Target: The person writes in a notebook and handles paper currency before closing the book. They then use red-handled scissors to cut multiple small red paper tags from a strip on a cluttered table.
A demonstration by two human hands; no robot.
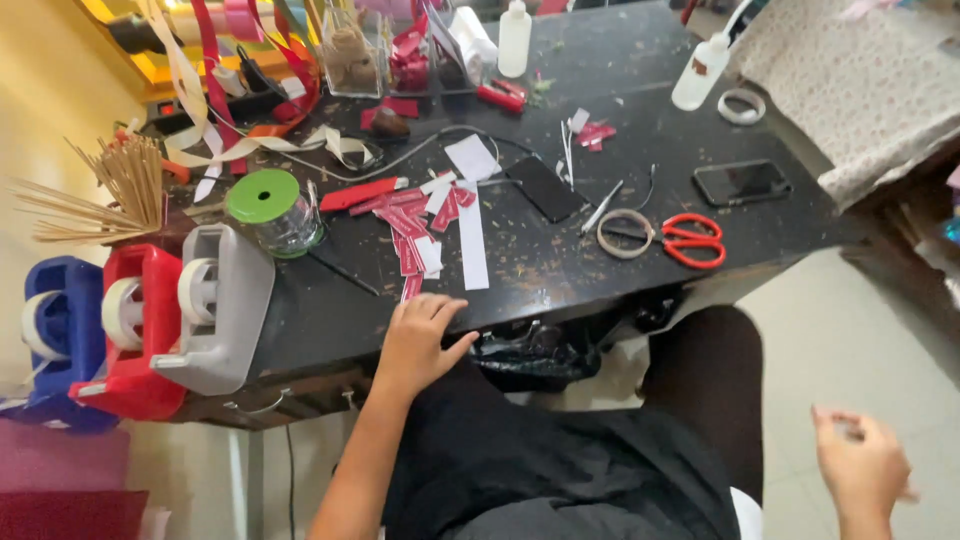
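Red paper strips (pixel 412 225), light and floppy, lie just beyond the flat, spread left hand (pixel 418 340); the blurred right hand (pixel 860 465) looks loosely curled and empty.

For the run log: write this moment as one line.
left hand: flat on table edge, near red strips | right hand: off table, empty | scissors: untouched

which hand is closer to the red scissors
Left. The left hand rests on the table edge, down-left of the red scissors; the right hand hangs off the table, farther below them.
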